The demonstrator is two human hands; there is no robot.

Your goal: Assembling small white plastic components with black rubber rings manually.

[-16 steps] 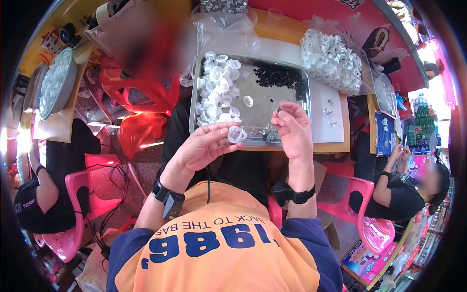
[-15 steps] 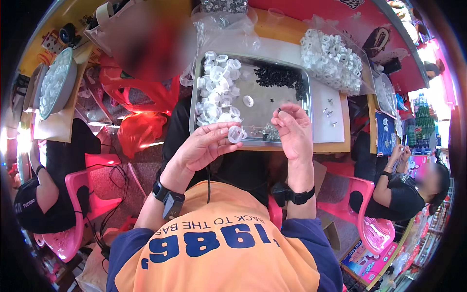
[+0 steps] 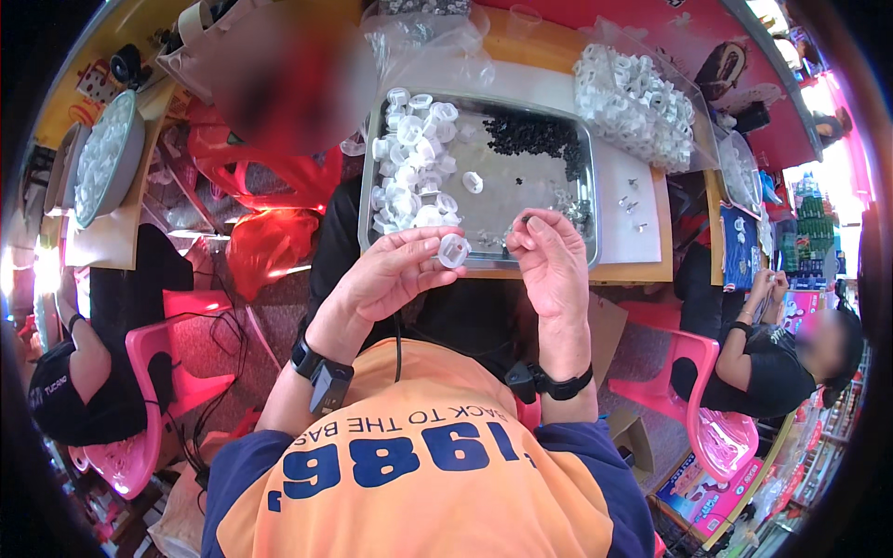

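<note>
Between the thumb and fingers of my left hand is a round white plastic cap, held just off the tray's near edge. My right hand is closed in a pinch on a small black part, to the right of the cap and apart from it. Behind both hands lies a metal tray. White caps are heaped along its left side, and small black parts spread over its far right. One loose cap rests mid-tray. Small metal pieces lie near its front, partly hidden by my right hand.
A clear bag of white plastic parts sits right of the tray. Several small metal pieces lie on the white board. A basin of white parts stands far left. Other people sit at both sides on pink chairs.
My right hand has shifted slightly left, toward the cap, with the black part in its pinch. The cap in my left hand has turned a little and stays nearly in place.
</note>
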